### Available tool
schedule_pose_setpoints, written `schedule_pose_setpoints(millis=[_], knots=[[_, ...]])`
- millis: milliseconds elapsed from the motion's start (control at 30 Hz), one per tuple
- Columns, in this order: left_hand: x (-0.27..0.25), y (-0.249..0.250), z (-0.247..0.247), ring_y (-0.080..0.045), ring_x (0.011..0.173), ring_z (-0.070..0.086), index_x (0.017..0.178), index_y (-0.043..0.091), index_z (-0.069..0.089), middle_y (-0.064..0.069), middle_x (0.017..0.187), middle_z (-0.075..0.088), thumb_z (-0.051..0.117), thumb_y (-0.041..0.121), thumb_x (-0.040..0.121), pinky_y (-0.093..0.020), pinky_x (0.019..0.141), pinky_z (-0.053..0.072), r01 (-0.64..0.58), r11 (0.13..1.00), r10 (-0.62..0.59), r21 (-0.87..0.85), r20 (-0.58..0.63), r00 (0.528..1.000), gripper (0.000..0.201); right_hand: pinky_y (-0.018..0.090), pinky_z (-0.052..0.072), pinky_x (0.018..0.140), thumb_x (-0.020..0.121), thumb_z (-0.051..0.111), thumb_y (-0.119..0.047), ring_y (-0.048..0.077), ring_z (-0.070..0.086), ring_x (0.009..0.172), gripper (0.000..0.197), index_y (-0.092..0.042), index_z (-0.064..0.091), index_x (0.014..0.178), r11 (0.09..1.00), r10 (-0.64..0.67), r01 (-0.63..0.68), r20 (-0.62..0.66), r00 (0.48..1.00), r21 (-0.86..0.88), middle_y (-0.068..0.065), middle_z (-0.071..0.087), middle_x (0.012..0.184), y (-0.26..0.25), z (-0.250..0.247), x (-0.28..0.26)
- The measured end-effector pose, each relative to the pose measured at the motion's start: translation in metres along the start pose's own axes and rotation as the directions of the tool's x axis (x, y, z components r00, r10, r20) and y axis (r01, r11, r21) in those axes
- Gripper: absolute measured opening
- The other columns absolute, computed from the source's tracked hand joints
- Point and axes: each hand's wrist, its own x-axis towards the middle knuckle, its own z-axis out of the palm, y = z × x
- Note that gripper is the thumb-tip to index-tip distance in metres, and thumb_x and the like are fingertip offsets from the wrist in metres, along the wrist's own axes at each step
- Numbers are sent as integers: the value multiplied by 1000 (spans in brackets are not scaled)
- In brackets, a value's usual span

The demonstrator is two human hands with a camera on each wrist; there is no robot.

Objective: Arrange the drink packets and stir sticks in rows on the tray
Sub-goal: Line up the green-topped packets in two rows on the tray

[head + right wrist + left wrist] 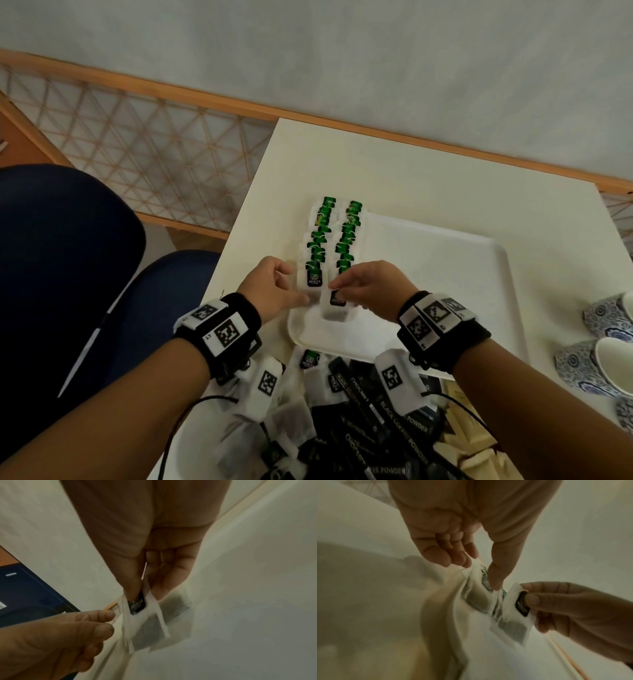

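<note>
Two rows of green tea packets (337, 236) lie overlapped along the left side of the white tray (503, 274). My right hand (342, 284) pinches one more tea packet (334, 310) by its dark label, just over the near end of the right row; the right wrist view shows thumb and forefinger (145, 593) on that packet (147, 631). My left hand (294, 284) hovers at the near end of the left row. Its thumb tip touches the front packet (476, 597), with its fingers (462, 561) loosely curled and apart from it.
A heap of black coffee and choco sticks and tea packets (359, 411) lies near me in front of the tray, with pale wooden stir sticks (462, 442) at its right. Blue patterned cups (589, 366) stand at the table's right edge. A dark blue chair (68, 257) is at left.
</note>
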Motion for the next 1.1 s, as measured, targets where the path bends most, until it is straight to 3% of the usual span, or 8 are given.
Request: schedule_pose_setpoints(millis=[100,200,300,433,633,967,1033,1100], knots=[[4,1,2,-15,81,54,111,24,35,1,91,53,86,40,63,-28,68,42,81,987,-87,137,36,996,72,5,40,60,86,66,-20,-8,57,65,11,-26,71,93,997,-3,-6,-120,993,-77,-17,63,74,7,0,9],[5,8,7,-16,89,54,113,27,24,10,90,45,83,47,64,-30,72,43,81,961,-98,265,51,994,79,18,41,67,85,67,-27,2,53,73,18,-29,65,103,994,1,-27,-241,971,-102,-11,58,85,14,3,13],[5,13,10,-9,77,51,111,26,23,14,87,45,81,42,70,-27,62,38,36,945,-54,325,47,997,73,20,42,70,72,79,-35,5,50,76,57,-29,49,120,994,92,-103,-310,946,-21,-6,50,96,20,7,6],[7,12,12,-7,73,52,109,26,34,10,82,53,79,34,73,-28,61,39,-2,953,-14,304,48,999,57,24,43,77,63,86,-36,11,51,84,97,-22,27,140,980,193,-199,-198,961,-10,-3,51,100,24,15,-2],[10,15,13,-16,72,52,114,23,41,8,75,50,79,26,72,-29,60,39,-94,927,79,363,55,995,56,34,48,92,72,80,-26,21,59,105,80,-18,36,138,979,196,-202,-166,967,-20,3,63,117,21,22,4],[14,12,17,-15,74,57,130,22,37,0,80,58,77,12,74,-24,65,44,-118,948,114,295,31,993,69,29,48,90,78,75,-28,15,60,103,58,-26,50,129,995,97,-91,-172,980,44,-6,65,115,21,26,2],[13,14,15,-16,83,54,132,22,34,2,92,53,83,18,69,-26,73,44,-98,965,100,245,4,995,79,30,50,89,73,77,-38,12,61,100,60,-31,50,126,994,89,-78,-150,985,75,-10,64,113,20,24,2],[14,16,12,-18,104,51,139,21,29,-2,118,47,84,18,68,-30,88,44,-50,986,54,157,-25,998,90,33,51,88,67,77,-46,12,59,95,58,-33,50,116,989,128,-114,-153,980,97,-8,59,109,22,20,4]])
